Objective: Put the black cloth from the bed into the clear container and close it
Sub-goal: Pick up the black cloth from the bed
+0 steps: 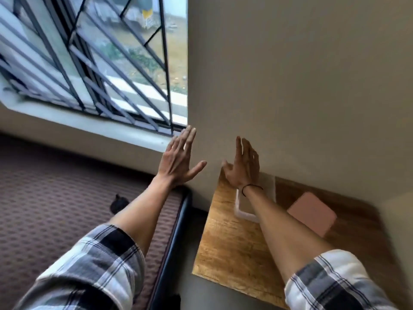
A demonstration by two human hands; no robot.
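Note:
A small black cloth lies bunched on the bed, partly hidden behind my left forearm. The clear container sits on the wooden table against the wall, mostly covered by my right wrist and forearm. My left hand is raised in the air above the bed's corner, fingers spread, holding nothing. My right hand is raised beside it above the table's far edge, palm turned inward, fingers apart and empty. Both hands are well above the cloth and the container.
A pink flat box lies on the table to the right of the container. The bed has a dark frame edge with a narrow gap to the table. A barred window fills the upper left; a plain wall stands ahead.

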